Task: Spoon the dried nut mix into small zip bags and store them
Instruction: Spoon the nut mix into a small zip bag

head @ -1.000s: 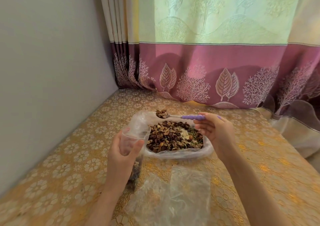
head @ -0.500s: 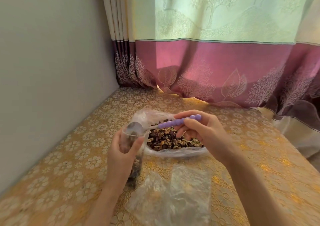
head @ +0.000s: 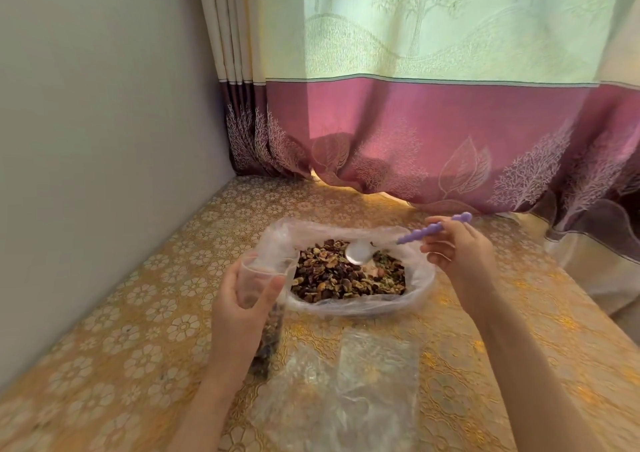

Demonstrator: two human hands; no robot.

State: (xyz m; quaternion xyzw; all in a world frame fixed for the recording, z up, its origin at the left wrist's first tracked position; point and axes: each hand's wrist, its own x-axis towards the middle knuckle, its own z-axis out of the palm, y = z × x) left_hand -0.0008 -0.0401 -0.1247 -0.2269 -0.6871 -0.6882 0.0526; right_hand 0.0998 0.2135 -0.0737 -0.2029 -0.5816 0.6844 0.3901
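A brown dried nut mix (head: 343, 275) fills a large clear plastic bag (head: 420, 278) lying open on the table. My left hand (head: 239, 309) grips a small zip bag (head: 258, 278) upright with its mouth open, dark nuts showing at its bottom. My right hand (head: 457, 254) pinches the purple handle of a spoon (head: 433, 231). The spoon's metal bowl (head: 359, 253) looks empty and rests over the nut mix.
Several empty clear zip bags (head: 349, 392) lie on the gold flowered tablecloth (head: 138, 313) in front of me. A grey wall runs along the left. A pink and green curtain (head: 433, 122) hangs behind the table.
The spoon carried nuts over to the small zip bag, emptied there, and has swung back to the right, over the big bag's nut mix. My left hand kept holding the small bag.
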